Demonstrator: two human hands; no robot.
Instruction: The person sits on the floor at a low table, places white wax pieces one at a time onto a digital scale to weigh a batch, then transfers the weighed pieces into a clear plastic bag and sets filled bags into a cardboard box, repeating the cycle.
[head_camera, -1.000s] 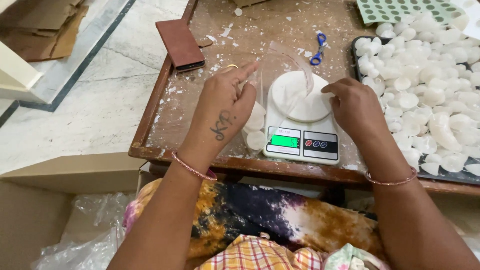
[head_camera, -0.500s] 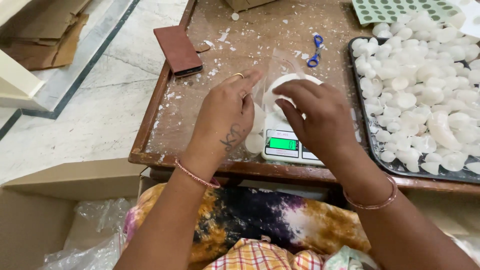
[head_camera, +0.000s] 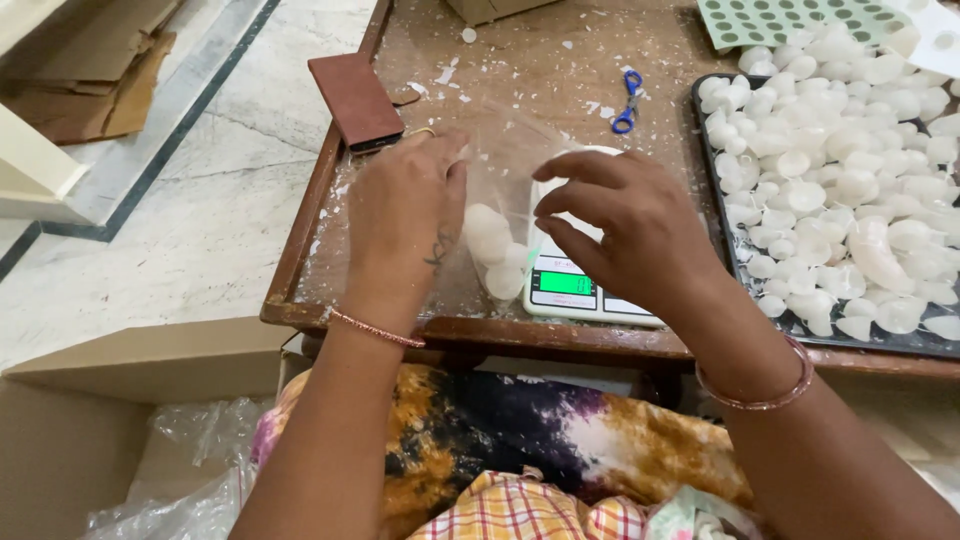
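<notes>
Together our left hand (head_camera: 405, 215) and right hand (head_camera: 625, 225) pinch a clear bag (head_camera: 497, 215) of white pieces (head_camera: 495, 255) at frame centre, beside the scale (head_camera: 585, 290).

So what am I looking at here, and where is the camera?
No machine here: these are a person's two bare hands, filmed by a camera worn on the head, looking down. The left hand holds a clear bag with a few white pieces inside; the right hand pinches at the bag's top. Under them sits a small scale with a green display, on a low wooden table dusted with white crumbs. To the right, a dark tray is heaped with white pieces. Further back lie blue scissors and a brown wallet.
</notes>
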